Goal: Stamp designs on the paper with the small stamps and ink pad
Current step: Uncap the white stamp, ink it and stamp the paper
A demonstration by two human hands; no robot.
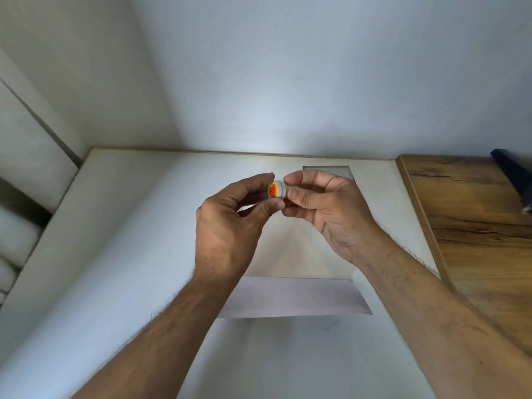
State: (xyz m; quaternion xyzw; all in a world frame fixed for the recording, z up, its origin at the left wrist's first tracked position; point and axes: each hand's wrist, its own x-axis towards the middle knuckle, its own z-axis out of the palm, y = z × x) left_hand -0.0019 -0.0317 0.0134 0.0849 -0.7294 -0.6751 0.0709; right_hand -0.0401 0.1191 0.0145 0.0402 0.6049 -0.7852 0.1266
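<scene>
Head view. I see both forearms reaching in from the bottom edge, at 7 and 5 o'clock, meeting a little above centre, raised over the tabletop (pixel 121 254).

Left hand (pixel 227 223): back of the hand toward me, thumb and forefinger curled, pinching the stamp (pixel 277 189) at its near-left end. Right hand (pixel 325 205): palm side partly toward me, thumb on top, fingers curled beneath, gripping the stamp's right end. Both hands are clamped on the same stamp; fingertips of the two hands nearly touch across it.

Stamp: small, short cylinder, pale grey-white body, held roughly level with its axis running left to right. The round end facing 9 o'clock carries a yellow-orange sticker with a red shape on it; I cannot make out the design. The right end is hidden inside the right hand.

Paper (pixel 299 296): white sheet lying flat on the tabletop at 6 o'clock from the hands, partly covered by both wrists. I cannot see any prints on its visible part.

A wooden board (pixel 475 211) lies at 3 o'clock.
</scene>
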